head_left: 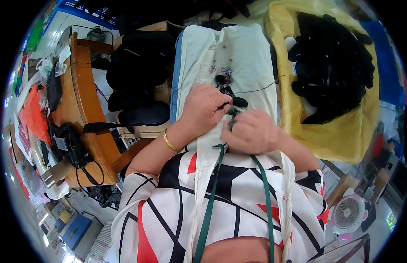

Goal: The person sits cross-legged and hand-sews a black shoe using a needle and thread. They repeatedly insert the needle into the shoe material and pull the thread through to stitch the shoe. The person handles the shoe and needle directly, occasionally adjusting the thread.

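Black piece [239, 102] between side edges of white cloth [253, 52], beyond right hand [251, 131]; left hand [206, 107] nearer.
Axis slants far-left to near-right; left fingertips appear pinched on it; right curled, hold unclear.

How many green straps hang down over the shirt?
2: a left strap and a right strap, both down the shirt front. More may be hidden behind the right hand.

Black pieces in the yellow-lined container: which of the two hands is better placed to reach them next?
Probably the right hand: the black pieces in the yellow-lined container lie on its side. The left hand is farther away and seems to pinch a small black piece.
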### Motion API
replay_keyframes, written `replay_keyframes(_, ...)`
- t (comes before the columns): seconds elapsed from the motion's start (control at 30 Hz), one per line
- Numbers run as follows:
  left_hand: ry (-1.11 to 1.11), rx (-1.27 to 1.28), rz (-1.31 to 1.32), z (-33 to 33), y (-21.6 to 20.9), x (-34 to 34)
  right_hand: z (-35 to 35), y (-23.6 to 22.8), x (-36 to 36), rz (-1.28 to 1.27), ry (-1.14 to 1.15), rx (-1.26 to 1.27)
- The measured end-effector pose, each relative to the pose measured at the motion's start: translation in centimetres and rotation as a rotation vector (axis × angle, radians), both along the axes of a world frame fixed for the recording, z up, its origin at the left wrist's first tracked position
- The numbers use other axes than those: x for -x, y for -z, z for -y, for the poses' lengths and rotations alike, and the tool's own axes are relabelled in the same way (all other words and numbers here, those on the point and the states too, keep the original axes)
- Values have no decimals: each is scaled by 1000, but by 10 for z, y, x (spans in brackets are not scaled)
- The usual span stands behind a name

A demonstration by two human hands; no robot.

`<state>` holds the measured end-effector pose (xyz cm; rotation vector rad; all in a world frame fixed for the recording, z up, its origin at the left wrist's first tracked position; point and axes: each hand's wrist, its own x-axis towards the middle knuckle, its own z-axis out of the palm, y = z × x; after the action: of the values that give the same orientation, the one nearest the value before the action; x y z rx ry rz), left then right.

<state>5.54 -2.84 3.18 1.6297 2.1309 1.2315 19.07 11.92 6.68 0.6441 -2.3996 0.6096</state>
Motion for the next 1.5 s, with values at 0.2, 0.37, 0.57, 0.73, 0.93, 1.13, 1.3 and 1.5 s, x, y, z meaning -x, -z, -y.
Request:
replay_keyframes(0.2, -22, -35, 127, 6, -2, 4, -10, 8, 4, 81, 448, 153)
replay_keyframes(0.37, 20, -31, 60, 8, -7, 0, 3, 15, 7, 141, 354, 33)
replay_keyframes(0.57, -3, -34, -38, 9, 6, 3, 33, -7, 1, 278, -12, 503)
replay_keyframes(0.73, -97, -49, -91, 20, 13, 8, -11, -5, -34, 641, 151, 1784)
replay_keyframes(0.93, -80, -54, -175, 35, 21, 16, -217, 34, -209, -147, 210, 2065)
replay_keyframes(1.13, -216, 20, -27, 46, 41, 7, -221, 45, -216, -558, 893, 1402)
replay_keyframes(1.3, -142, 70, 430, 40, 33, 6, -67, 67, -67, 359, 744, 1254)
replay_keyframes(1.5, -229, -84, 906, 50, 32, 27, 24, 38, 22, 625, 372, 545)
